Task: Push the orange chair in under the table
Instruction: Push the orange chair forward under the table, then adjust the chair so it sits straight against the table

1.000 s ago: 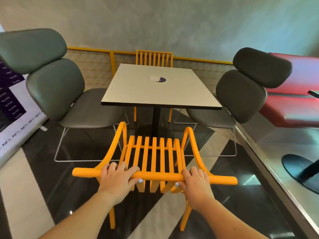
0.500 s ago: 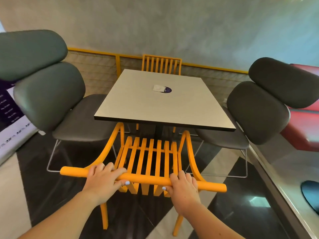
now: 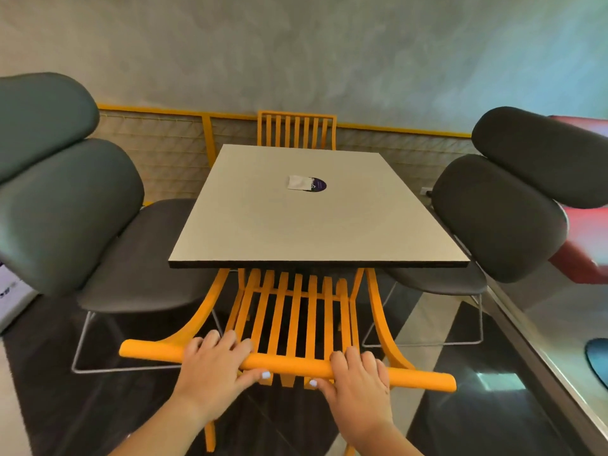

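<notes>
The orange chair [image 3: 289, 314] with a slatted back stands right in front of me, its seat hidden beneath the near edge of the grey square table [image 3: 250, 235]. My left hand [image 3: 214, 366] and my right hand [image 3: 358, 380] both grip the round top rail of the chair's back, side by side, fingers curled over it. The chair's curved side rails pass under the tabletop. Its rear legs show below my wrists.
A dark padded chair [image 3: 75, 218] flanks the table on the left and another padded chair [image 3: 500, 212] on the right. A second orange chair [image 3: 296, 130] stands at the far side by a yellow-railed wall. A white paper [image 3: 299, 183] lies on the table.
The orange chair has slid forward: its seat, open to view a second ago, is now under the tabletop. Both hands kept their grip on the top rail and I moved closer to the table.
</notes>
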A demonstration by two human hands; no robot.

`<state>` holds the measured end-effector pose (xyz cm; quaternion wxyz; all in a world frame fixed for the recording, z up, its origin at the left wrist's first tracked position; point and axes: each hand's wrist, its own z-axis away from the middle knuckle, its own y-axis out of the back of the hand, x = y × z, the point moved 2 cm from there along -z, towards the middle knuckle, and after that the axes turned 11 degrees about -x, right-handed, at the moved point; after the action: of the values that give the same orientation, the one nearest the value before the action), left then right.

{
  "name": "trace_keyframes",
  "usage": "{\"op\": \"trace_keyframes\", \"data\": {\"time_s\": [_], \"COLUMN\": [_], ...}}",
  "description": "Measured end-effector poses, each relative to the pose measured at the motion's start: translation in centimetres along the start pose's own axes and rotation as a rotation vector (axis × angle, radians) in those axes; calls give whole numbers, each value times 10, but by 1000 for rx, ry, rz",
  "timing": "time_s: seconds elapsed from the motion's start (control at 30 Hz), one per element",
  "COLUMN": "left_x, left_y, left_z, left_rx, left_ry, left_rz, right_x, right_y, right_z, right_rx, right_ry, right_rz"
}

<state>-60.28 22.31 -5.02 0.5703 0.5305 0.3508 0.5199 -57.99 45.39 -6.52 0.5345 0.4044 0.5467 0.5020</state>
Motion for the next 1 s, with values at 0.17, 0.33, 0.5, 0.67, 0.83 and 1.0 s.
{"op": "trace_keyframes", "data": {"time_s": [0.17, 0.33, 0.5, 0.67, 0.83, 1.0], "left_x": [11, 59, 103, 106, 85, 85], "left_y": [4, -3, -6, -11, -5, -8], "left_z": [-10, -20, -30, -29, -35, -35], "left_rx": [-7, 22, 19, 7, 11, 40], "left_ry": [27, 56, 72, 104, 80, 85], "left_rz": [23, 56, 143, 152, 159, 142], "right_x": [17, 65, 101, 100, 88, 92], "right_y": [7, 20, 28, 24, 24, 24], "right_z": [-8, -15, -17, -22, -30, -32], "right_rx": [-13, -8, 32, -12, 18, 4], "right_ry": [7, 53, -1, 20, 73, 99], "right_rz": [-27, -8, 18, 33, 14, -31]}}
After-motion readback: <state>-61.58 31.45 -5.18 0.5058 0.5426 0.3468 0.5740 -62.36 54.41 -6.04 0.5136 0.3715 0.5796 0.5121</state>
